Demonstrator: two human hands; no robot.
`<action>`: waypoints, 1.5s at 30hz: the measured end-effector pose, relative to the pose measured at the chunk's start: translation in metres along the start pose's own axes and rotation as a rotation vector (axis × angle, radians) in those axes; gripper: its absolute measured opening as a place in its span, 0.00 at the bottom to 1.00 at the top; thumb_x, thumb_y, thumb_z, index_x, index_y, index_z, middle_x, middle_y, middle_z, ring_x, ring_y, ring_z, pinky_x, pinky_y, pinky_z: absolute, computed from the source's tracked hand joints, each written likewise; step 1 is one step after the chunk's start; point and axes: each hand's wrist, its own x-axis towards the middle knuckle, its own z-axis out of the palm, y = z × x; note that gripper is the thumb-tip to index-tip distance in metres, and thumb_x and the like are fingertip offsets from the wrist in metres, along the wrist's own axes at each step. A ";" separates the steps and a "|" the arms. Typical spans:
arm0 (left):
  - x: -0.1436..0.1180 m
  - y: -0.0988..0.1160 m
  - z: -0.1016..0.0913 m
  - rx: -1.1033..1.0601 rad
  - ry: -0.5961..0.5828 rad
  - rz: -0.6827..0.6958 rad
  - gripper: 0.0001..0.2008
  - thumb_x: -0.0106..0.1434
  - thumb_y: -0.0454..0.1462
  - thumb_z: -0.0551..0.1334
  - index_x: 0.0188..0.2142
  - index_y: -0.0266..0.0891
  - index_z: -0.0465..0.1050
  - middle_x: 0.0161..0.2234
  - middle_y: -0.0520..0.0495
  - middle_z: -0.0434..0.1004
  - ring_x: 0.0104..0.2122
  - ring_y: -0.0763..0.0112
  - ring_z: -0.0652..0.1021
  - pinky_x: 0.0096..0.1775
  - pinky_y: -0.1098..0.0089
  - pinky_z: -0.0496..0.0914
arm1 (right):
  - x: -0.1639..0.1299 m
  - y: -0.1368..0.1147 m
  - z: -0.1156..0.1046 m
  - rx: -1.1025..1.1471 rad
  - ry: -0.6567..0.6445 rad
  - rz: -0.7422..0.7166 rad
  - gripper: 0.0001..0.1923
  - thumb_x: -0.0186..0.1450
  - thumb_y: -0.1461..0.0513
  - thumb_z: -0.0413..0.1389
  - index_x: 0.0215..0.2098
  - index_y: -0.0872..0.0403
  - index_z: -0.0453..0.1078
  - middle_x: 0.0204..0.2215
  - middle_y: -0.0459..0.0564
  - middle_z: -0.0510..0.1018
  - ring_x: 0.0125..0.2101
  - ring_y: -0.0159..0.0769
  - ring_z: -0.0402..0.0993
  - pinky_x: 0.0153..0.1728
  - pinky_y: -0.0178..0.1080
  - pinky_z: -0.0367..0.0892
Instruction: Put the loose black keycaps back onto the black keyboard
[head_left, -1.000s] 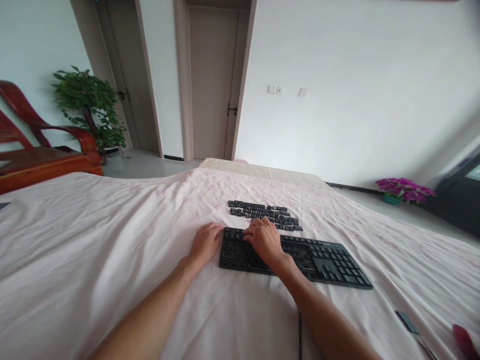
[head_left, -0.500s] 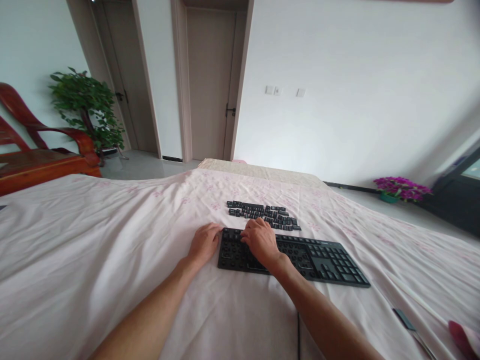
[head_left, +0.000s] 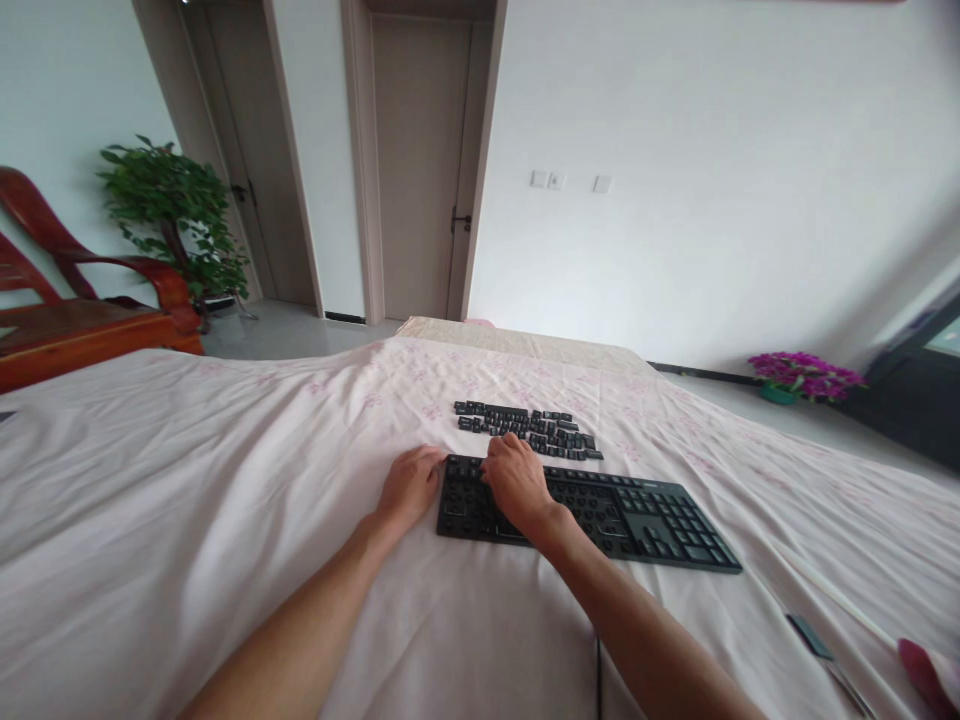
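A black keyboard [head_left: 652,520] lies on the bed sheet, with many keys gone from its left and middle parts; keys still fill its right end. Against its upper left corner, my left hand [head_left: 411,486] rests on the sheet, fingers closed together and gripping the edge. My right hand [head_left: 517,480] is over the left part of the keyboard, its fingers bent down near the top rows. Those fingertips are pressed together, and whatever is between them is hidden. Just beyond the keyboard, loose black keycaps [head_left: 506,412] lie in rough rows.
A pale pink flowered sheet [head_left: 225,520] covers the bed. At the lower right are a flat dark-ended tool [head_left: 810,637] and a thin stick-like item with a dark pink end [head_left: 919,668]. A black cable [head_left: 598,665] runs toward me. A wooden chair [head_left: 165,285] stands left.
My right hand has shifted very slightly to the left over the keyboard. My left hand and the loose keycaps look the same.
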 end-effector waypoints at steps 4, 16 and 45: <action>0.000 0.000 0.000 -0.002 -0.005 -0.006 0.21 0.56 0.25 0.55 0.46 0.41 0.77 0.48 0.46 0.78 0.50 0.65 0.74 0.56 0.65 0.63 | 0.000 0.001 -0.002 0.044 -0.015 0.014 0.08 0.64 0.62 0.57 0.30 0.52 0.77 0.36 0.51 0.75 0.41 0.40 0.64 0.41 0.39 0.59; 0.001 0.001 -0.001 -0.004 -0.009 -0.027 0.22 0.56 0.25 0.56 0.47 0.41 0.77 0.48 0.46 0.78 0.51 0.65 0.74 0.56 0.64 0.63 | -0.005 0.004 0.008 0.075 0.018 0.098 0.09 0.65 0.63 0.55 0.30 0.53 0.77 0.36 0.52 0.74 0.41 0.40 0.64 0.42 0.38 0.60; 0.000 0.002 -0.001 0.019 -0.009 0.013 0.19 0.60 0.27 0.54 0.46 0.41 0.77 0.47 0.45 0.78 0.48 0.65 0.75 0.54 0.65 0.65 | -0.026 -0.016 0.006 -0.060 -0.024 0.019 0.13 0.60 0.69 0.53 0.43 0.56 0.72 0.43 0.58 0.71 0.44 0.45 0.62 0.42 0.43 0.58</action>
